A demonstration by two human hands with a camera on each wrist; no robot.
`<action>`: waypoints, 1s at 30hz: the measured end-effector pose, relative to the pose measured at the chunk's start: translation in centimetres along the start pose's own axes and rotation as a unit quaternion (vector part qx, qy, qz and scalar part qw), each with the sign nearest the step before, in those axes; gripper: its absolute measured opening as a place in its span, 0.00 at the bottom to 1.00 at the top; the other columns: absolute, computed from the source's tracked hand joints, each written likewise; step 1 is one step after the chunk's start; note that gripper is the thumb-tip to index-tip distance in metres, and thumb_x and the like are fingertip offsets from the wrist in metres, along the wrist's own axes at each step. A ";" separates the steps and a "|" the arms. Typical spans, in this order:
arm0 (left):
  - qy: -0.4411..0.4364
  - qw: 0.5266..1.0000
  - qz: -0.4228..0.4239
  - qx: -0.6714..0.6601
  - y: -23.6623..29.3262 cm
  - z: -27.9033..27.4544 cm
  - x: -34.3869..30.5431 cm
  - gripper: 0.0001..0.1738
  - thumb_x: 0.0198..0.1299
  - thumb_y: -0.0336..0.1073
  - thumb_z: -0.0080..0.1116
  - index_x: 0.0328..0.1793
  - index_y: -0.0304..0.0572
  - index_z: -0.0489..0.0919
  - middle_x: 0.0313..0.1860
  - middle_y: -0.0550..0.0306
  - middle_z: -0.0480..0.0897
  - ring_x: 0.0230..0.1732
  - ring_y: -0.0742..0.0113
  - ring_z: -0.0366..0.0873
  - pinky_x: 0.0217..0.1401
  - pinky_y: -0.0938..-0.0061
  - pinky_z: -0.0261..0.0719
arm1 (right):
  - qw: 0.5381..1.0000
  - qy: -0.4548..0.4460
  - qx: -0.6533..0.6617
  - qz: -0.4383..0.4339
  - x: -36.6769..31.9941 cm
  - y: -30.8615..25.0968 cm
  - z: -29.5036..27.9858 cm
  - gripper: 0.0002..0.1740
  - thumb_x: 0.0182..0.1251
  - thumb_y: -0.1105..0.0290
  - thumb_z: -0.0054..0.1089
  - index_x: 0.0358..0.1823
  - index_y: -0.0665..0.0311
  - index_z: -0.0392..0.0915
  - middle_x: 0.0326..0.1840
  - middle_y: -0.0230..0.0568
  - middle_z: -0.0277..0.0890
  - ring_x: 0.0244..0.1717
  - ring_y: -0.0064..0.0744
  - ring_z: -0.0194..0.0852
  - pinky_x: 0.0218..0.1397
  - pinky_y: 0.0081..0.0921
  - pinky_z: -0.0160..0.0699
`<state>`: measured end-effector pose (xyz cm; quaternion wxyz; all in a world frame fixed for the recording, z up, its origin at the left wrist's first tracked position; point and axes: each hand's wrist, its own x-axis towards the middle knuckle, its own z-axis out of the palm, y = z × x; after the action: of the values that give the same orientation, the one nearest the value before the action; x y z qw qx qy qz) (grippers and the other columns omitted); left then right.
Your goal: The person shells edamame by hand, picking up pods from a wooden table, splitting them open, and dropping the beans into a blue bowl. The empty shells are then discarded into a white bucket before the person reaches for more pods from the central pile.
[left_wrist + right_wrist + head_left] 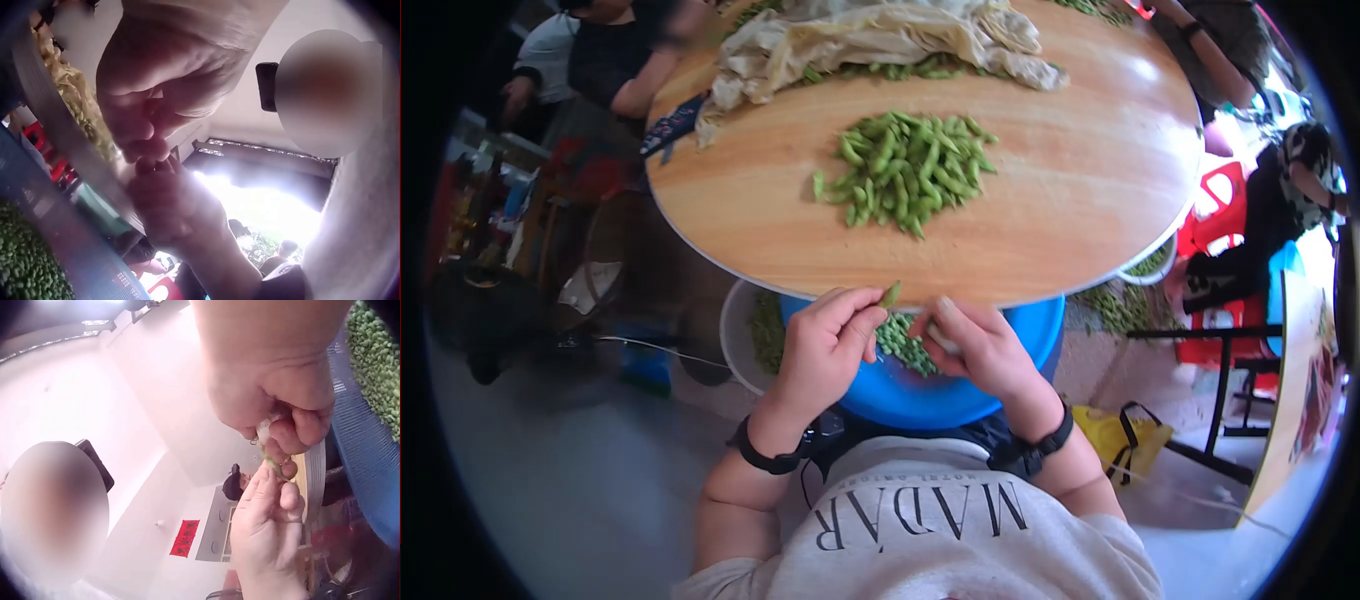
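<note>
From my head view, my left hand (830, 332) pinches a single pod (891, 294) between thumb and forefinger right at the near edge of the table (1080, 190), its free tip slanting up and to the right, the long axis running obliquely across that edge. The pod is green, slim and short where it shows. My right hand (982, 352) is curled round a pale thing (942, 341) I can't identify. Below the near edge, the blue basin (940, 405) holds shelled green beans (903, 348); a pale basin (733, 350) left of it has green stuff inside, too unclear to name. A heap of pods (910, 170) lies nearer the table's middle. From my left wrist, my fingertips crowd together and the pod is hidden; the beans fill the lower left. From my right wrist, a yellowish-green bit of the pod shows between the fingertips, its axis hard to read.
</note>
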<state>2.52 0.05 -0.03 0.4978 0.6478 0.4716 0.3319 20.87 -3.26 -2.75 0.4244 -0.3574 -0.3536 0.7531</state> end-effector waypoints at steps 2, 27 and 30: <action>-0.014 0.998 0.042 0.045 0.6 1.1 -1.3 0.11 0.57 0.23 0.53 0.46 0.29 0.76 0.29 0.57 0.78 0.20 0.77 0.72 0.22 0.84 0.69 | 1.000 0.016 0.003 0.020 0.2 0.1 0.5 0.23 0.72 0.53 0.37 0.35 0.67 0.71 0.17 0.26 0.60 0.16 0.14 0.50 0.17 0.13 0.48; 0.046 0.985 -0.061 -0.154 -2.3 2.3 -4.4 0.07 0.53 0.26 0.61 0.37 0.31 0.78 0.21 0.60 0.77 0.16 0.81 0.70 0.16 0.86 0.66 | 0.986 0.071 -0.141 -0.057 -0.7 2.2 2.6 0.15 0.70 0.62 0.46 0.29 0.66 0.70 0.18 0.28 0.65 0.20 0.16 0.60 0.24 0.15 0.61; 0.040 0.964 -0.110 -0.239 -2.4 2.1 -4.4 0.08 0.54 0.28 0.61 0.38 0.32 0.78 0.21 0.59 0.77 0.15 0.80 0.69 0.15 0.86 0.64 | 0.984 0.073 -0.141 -0.081 -0.7 2.5 2.8 0.15 0.70 0.62 0.45 0.29 0.65 0.70 0.19 0.28 0.66 0.21 0.16 0.60 0.24 0.15 0.61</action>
<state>2.26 -4.67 -2.78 0.6523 0.4402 0.4661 0.4044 17.85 -5.45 -3.29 0.4540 -0.4377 -0.4519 0.6310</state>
